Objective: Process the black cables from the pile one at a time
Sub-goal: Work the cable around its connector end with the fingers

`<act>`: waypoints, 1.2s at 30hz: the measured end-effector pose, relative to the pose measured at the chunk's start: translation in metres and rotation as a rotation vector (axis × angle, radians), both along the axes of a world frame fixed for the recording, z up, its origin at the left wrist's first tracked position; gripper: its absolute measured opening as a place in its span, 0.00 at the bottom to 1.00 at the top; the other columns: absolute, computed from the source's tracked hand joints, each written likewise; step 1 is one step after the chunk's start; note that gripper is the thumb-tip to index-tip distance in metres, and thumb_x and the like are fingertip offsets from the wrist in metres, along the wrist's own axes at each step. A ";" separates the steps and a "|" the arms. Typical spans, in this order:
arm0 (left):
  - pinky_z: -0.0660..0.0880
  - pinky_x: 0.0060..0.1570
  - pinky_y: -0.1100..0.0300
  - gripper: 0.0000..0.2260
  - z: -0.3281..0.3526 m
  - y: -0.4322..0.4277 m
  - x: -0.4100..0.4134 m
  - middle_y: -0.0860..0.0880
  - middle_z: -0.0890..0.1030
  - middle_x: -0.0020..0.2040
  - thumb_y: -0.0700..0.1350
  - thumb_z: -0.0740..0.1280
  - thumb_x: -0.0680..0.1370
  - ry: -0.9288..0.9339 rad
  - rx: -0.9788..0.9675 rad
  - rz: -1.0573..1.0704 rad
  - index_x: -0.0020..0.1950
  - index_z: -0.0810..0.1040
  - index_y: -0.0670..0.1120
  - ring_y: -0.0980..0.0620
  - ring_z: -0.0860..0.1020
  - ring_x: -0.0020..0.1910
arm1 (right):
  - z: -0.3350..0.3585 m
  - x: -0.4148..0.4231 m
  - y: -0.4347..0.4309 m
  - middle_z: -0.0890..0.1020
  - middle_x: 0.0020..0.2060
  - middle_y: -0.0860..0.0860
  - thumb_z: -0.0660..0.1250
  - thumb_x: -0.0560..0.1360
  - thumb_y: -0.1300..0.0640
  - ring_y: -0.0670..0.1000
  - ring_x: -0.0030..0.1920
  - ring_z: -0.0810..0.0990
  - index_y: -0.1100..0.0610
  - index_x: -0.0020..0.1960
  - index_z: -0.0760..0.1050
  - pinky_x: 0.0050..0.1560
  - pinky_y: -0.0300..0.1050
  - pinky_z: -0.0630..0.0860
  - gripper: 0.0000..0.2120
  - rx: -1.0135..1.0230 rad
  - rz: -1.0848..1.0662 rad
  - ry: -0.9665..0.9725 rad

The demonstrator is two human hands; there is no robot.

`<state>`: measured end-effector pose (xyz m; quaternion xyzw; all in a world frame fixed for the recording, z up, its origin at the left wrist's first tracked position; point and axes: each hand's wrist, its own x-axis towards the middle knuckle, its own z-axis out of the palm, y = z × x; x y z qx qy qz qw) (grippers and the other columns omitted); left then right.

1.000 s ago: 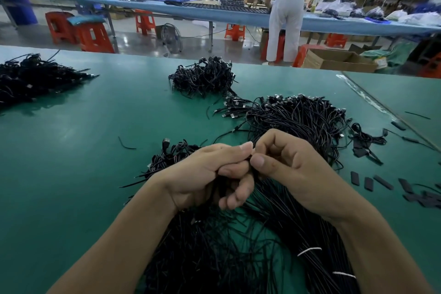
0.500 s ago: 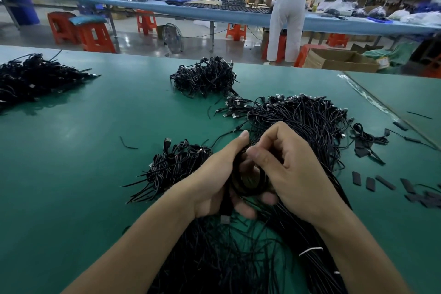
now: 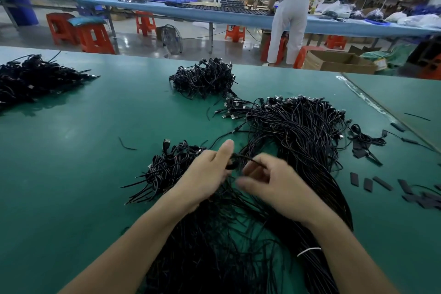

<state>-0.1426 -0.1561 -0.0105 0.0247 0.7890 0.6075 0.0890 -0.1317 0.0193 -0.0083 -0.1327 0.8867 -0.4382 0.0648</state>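
A big pile of long black cables [image 3: 293, 131] arcs from the table's middle right down to the near edge. My left hand [image 3: 205, 174] grips a small coiled black cable [image 3: 235, 162] above the pile, thumb raised. My right hand [image 3: 274, 181] is blurred just right of it, fingers curled, pinching the loose end of that cable. A small heap of coiled cables [image 3: 171, 164] lies directly left of my left hand.
A second coiled heap [image 3: 205, 79] sits farther back, and another cable pile [image 3: 31, 79] at far left on the green table [image 3: 71, 150]. Black flat strips [image 3: 381, 182] lie scattered at right. A person [image 3: 290, 12] stands at a far bench.
My hands have parted slightly and shifted left toward the small heap. The cable is now wound into a tight coil in my left hand, with my right hand drawing its end.
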 end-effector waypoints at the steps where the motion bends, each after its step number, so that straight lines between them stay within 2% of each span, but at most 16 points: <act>1: 0.60 0.19 0.71 0.26 0.000 -0.003 -0.002 0.53 0.63 0.24 0.62 0.54 0.83 0.031 0.011 0.044 0.28 0.64 0.51 0.56 0.58 0.20 | -0.008 0.003 0.000 0.81 0.41 0.45 0.76 0.69 0.41 0.42 0.38 0.78 0.48 0.51 0.76 0.42 0.39 0.78 0.17 0.139 0.040 -0.087; 2: 0.61 0.19 0.71 0.25 0.001 -0.005 -0.004 0.53 0.61 0.25 0.61 0.54 0.83 0.057 0.021 0.079 0.29 0.62 0.51 0.55 0.57 0.20 | -0.016 0.006 -0.002 0.80 0.43 0.44 0.76 0.69 0.40 0.42 0.41 0.79 0.47 0.56 0.75 0.44 0.40 0.79 0.21 0.267 0.083 -0.173; 4: 0.60 0.22 0.65 0.24 0.003 -0.007 -0.008 0.53 0.59 0.25 0.61 0.55 0.83 0.105 0.031 0.128 0.29 0.60 0.52 0.53 0.55 0.22 | -0.033 0.012 -0.010 0.76 0.48 0.43 0.75 0.70 0.38 0.46 0.47 0.78 0.46 0.63 0.72 0.48 0.45 0.78 0.26 0.456 0.151 -0.280; 6: 0.63 0.25 0.65 0.25 0.005 -0.007 -0.010 0.54 0.58 0.25 0.61 0.55 0.83 0.155 0.029 0.147 0.28 0.57 0.53 0.53 0.55 0.23 | -0.046 0.016 -0.020 0.72 0.51 0.45 0.72 0.74 0.42 0.50 0.50 0.77 0.45 0.65 0.70 0.48 0.46 0.75 0.23 0.563 0.182 -0.273; 8: 0.60 0.23 0.68 0.25 0.007 -0.005 -0.011 0.54 0.58 0.25 0.61 0.54 0.83 0.185 0.029 0.147 0.28 0.56 0.52 0.54 0.55 0.23 | -0.052 0.019 -0.028 0.73 0.51 0.47 0.70 0.78 0.48 0.52 0.49 0.77 0.46 0.62 0.72 0.46 0.45 0.73 0.15 0.591 0.174 -0.223; 11: 0.56 0.21 0.68 0.24 0.008 -0.004 -0.014 0.55 0.58 0.25 0.62 0.54 0.83 0.170 0.057 0.149 0.31 0.56 0.51 0.55 0.55 0.22 | -0.055 0.020 -0.032 0.77 0.51 0.50 0.67 0.80 0.54 0.53 0.49 0.79 0.49 0.55 0.75 0.46 0.47 0.75 0.05 0.555 0.152 -0.203; 17: 0.55 0.21 0.68 0.24 0.006 0.000 -0.014 0.55 0.58 0.25 0.61 0.54 0.83 0.132 0.108 0.166 0.32 0.57 0.50 0.56 0.55 0.21 | -0.054 0.023 -0.037 0.77 0.54 0.52 0.61 0.81 0.58 0.55 0.50 0.79 0.52 0.57 0.76 0.47 0.47 0.77 0.08 0.627 0.121 -0.156; 19: 0.55 0.20 0.68 0.24 0.007 0.001 -0.014 0.55 0.58 0.25 0.61 0.54 0.83 0.124 0.112 0.173 0.32 0.57 0.50 0.56 0.55 0.21 | -0.053 0.024 -0.042 0.77 0.50 0.52 0.63 0.80 0.55 0.56 0.51 0.79 0.55 0.52 0.76 0.45 0.45 0.73 0.05 0.700 0.142 -0.114; 21: 0.54 0.20 0.67 0.24 0.008 0.002 -0.014 0.54 0.59 0.25 0.61 0.53 0.83 0.122 0.114 0.177 0.32 0.58 0.50 0.56 0.55 0.21 | -0.052 0.025 -0.047 0.74 0.44 0.52 0.64 0.80 0.51 0.57 0.50 0.77 0.56 0.37 0.69 0.45 0.45 0.69 0.15 0.752 0.160 -0.089; 22: 0.54 0.21 0.67 0.24 0.008 0.002 -0.014 0.55 0.59 0.25 0.61 0.53 0.83 0.123 0.114 0.175 0.32 0.58 0.50 0.56 0.55 0.21 | -0.053 0.025 -0.049 0.71 0.40 0.52 0.64 0.81 0.51 0.58 0.47 0.76 0.56 0.34 0.64 0.44 0.45 0.68 0.19 0.761 0.163 -0.103; 24: 0.54 0.21 0.66 0.24 0.008 0.002 -0.014 0.55 0.58 0.25 0.62 0.53 0.83 0.130 0.107 0.166 0.32 0.57 0.50 0.56 0.55 0.22 | -0.054 0.024 -0.051 0.69 0.38 0.53 0.62 0.82 0.53 0.56 0.42 0.72 0.56 0.32 0.61 0.42 0.45 0.67 0.22 0.746 0.161 -0.151; 27: 0.54 0.21 0.67 0.24 0.008 0.001 -0.014 0.55 0.58 0.25 0.62 0.53 0.83 0.134 0.100 0.158 0.32 0.57 0.50 0.56 0.55 0.22 | -0.051 0.023 -0.049 0.78 0.45 0.53 0.62 0.82 0.53 0.56 0.43 0.77 0.60 0.39 0.72 0.42 0.46 0.73 0.15 0.675 0.161 -0.207; 29: 0.54 0.21 0.68 0.24 0.008 0.000 -0.014 0.55 0.59 0.24 0.62 0.53 0.83 0.127 0.105 0.155 0.32 0.57 0.51 0.56 0.55 0.21 | -0.045 0.022 -0.044 0.81 0.48 0.52 0.65 0.81 0.51 0.55 0.46 0.81 0.56 0.45 0.77 0.44 0.48 0.78 0.10 0.582 0.147 -0.225; 33: 0.54 0.19 0.68 0.24 0.011 0.001 -0.011 0.55 0.59 0.24 0.60 0.53 0.84 0.111 0.146 0.150 0.31 0.58 0.50 0.56 0.55 0.20 | -0.037 0.019 -0.031 0.82 0.41 0.50 0.67 0.79 0.49 0.51 0.39 0.80 0.52 0.44 0.76 0.42 0.51 0.80 0.08 0.384 0.091 -0.233; 36: 0.54 0.19 0.69 0.24 0.019 0.001 -0.008 0.55 0.60 0.23 0.59 0.53 0.84 0.117 0.196 0.142 0.31 0.60 0.49 0.57 0.56 0.19 | -0.025 0.016 -0.024 0.84 0.36 0.47 0.65 0.81 0.52 0.46 0.34 0.81 0.50 0.44 0.74 0.35 0.42 0.79 0.07 0.139 0.004 -0.186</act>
